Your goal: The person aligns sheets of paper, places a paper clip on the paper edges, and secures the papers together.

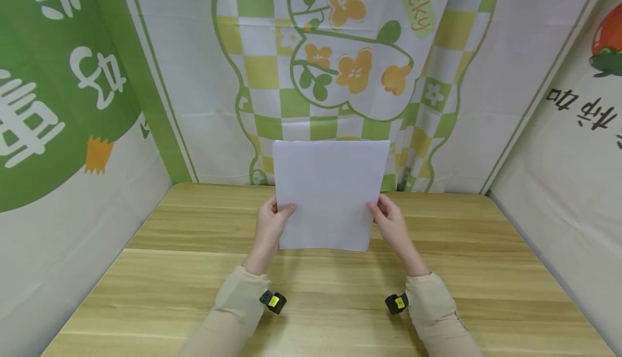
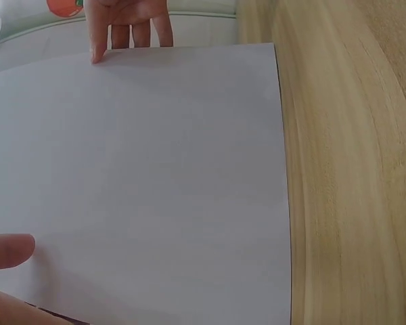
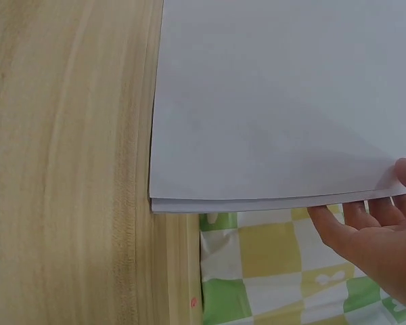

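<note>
White paper sheets (image 1: pixel 330 195), blank on the side facing me, stand tilted up between my two hands. My left hand (image 1: pixel 272 222) grips the left edge, thumb on the front and fingers behind. On the opposite edge my right hand (image 1: pixel 390 221) pinches the sheets the same way. The right wrist view shows a second layer of paper (image 3: pixel 237 204) peeking out under the top sheet, with the right fingers beneath it. In the left wrist view the left thumb (image 2: pixel 10 250) lies on the paper's face. The lower edge is close over the table.
A wood-grain table (image 1: pixel 330 297) lies under my forearms. Behind it hangs a curtain (image 1: pixel 262 65) with green and yellow checks and flowers. Printed fabric walls (image 1: pixel 73 184) close off both sides. Each wrist wears a black camera (image 1: pixel 274 302) on a beige cuff.
</note>
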Tool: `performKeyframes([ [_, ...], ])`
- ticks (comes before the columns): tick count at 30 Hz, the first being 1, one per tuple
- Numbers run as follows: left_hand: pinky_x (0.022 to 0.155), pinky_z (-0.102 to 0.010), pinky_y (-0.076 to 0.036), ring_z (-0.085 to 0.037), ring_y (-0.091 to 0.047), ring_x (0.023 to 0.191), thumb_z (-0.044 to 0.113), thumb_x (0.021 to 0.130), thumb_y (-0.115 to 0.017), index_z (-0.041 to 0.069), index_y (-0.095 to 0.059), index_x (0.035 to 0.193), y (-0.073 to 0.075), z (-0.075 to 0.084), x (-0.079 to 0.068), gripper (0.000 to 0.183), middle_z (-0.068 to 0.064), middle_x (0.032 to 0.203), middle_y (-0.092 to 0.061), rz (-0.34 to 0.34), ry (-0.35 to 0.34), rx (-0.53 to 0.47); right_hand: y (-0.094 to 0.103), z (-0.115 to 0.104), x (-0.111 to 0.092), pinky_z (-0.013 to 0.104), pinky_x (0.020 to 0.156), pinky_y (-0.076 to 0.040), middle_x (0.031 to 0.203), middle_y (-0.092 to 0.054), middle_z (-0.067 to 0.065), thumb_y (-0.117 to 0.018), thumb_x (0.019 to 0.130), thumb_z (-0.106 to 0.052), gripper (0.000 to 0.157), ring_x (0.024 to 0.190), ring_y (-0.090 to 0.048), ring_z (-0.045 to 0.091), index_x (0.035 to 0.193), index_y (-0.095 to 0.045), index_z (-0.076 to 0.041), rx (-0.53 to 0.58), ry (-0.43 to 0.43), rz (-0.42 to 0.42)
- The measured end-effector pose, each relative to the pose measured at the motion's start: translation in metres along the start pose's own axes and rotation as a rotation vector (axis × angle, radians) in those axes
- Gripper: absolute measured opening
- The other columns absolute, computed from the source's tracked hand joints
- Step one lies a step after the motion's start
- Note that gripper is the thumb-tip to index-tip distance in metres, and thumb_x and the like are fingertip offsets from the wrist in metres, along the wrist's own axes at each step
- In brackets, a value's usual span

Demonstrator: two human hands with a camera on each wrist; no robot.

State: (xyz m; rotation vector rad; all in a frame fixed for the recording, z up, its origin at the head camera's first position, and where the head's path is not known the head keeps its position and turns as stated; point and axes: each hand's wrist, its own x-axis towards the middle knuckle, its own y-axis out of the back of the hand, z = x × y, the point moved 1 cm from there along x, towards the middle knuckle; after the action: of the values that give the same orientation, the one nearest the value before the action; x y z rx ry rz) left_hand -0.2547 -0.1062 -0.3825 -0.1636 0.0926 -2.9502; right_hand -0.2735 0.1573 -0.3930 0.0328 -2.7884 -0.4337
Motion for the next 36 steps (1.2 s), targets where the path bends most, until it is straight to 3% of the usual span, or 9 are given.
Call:
performKeyframes([
  [6,0.096,-0.040,-0.042,-0.028,-0.054,0.113,-0.001,0.087,-0.060,-0.004,-0.055,0.126,-0.0002,-0.0023,0.0002,0.040,-0.022,0.124,-0.058,-0.003,0.005,-0.004,-0.0009,0.0022,0.0003,0.025,0.075,-0.049,0.121,-0.060,0.025,-0.047,0.100,-0.017,0.036,0.099,-0.057,0.023,0.130,-0.050,0.004,-0.008,-0.002,-0.002],
  [13,0.102,-0.044,-0.039,-0.029,-0.051,0.119,0.001,0.088,-0.059,-0.003,-0.054,0.127,0.0014,-0.0055,0.0016,0.040,-0.021,0.128,-0.056,-0.026,0.011,-0.005,-0.0022,0.0036,-0.0016,0.025,0.079,-0.051,0.120,-0.059,0.028,-0.047,0.100,-0.019,0.037,0.104,-0.059,0.030,0.129,-0.050,0.005,0.022,0.001,-0.016],
  [17,0.103,-0.045,-0.038,-0.029,-0.050,0.119,0.002,0.088,-0.060,-0.002,-0.054,0.127,0.0014,-0.0065,0.0009,0.039,-0.020,0.128,-0.056,-0.023,0.018,0.001,-0.0024,0.0022,-0.0027,0.025,0.079,-0.050,0.119,-0.060,0.027,-0.047,0.100,-0.020,0.037,0.103,-0.059,0.028,0.129,-0.050,0.004,0.025,0.000,-0.019],
  [22,0.102,-0.045,-0.038,-0.030,-0.051,0.117,0.001,0.088,-0.058,-0.004,-0.055,0.124,-0.0007,-0.0066,-0.0003,0.037,-0.021,0.126,-0.056,-0.015,0.012,0.005,-0.0027,0.0032,-0.0022,0.023,0.080,-0.050,0.120,-0.059,0.028,-0.048,0.099,-0.013,0.035,0.106,-0.059,0.032,0.129,-0.049,0.006,0.026,0.014,-0.017],
  [31,0.103,-0.048,-0.037,-0.031,-0.050,0.119,0.000,0.090,-0.054,-0.002,-0.053,0.127,-0.0030,-0.0074,-0.0010,0.036,-0.020,0.127,-0.056,-0.012,0.007,0.020,-0.0052,0.0026,-0.0013,0.036,0.090,-0.050,0.121,-0.058,0.030,-0.045,0.099,-0.005,0.035,0.111,-0.057,0.035,0.131,-0.045,0.009,0.029,0.037,-0.018],
  [36,0.102,-0.049,-0.039,-0.031,-0.050,0.120,0.000,0.090,-0.054,-0.001,-0.053,0.128,-0.0057,-0.0079,-0.0007,0.038,-0.019,0.128,-0.055,0.003,0.007,0.020,-0.0058,0.0012,-0.0026,0.025,0.080,-0.049,0.114,-0.060,0.029,-0.045,0.099,-0.006,0.034,0.099,-0.058,0.026,0.130,-0.047,0.008,0.010,0.024,-0.009],
])
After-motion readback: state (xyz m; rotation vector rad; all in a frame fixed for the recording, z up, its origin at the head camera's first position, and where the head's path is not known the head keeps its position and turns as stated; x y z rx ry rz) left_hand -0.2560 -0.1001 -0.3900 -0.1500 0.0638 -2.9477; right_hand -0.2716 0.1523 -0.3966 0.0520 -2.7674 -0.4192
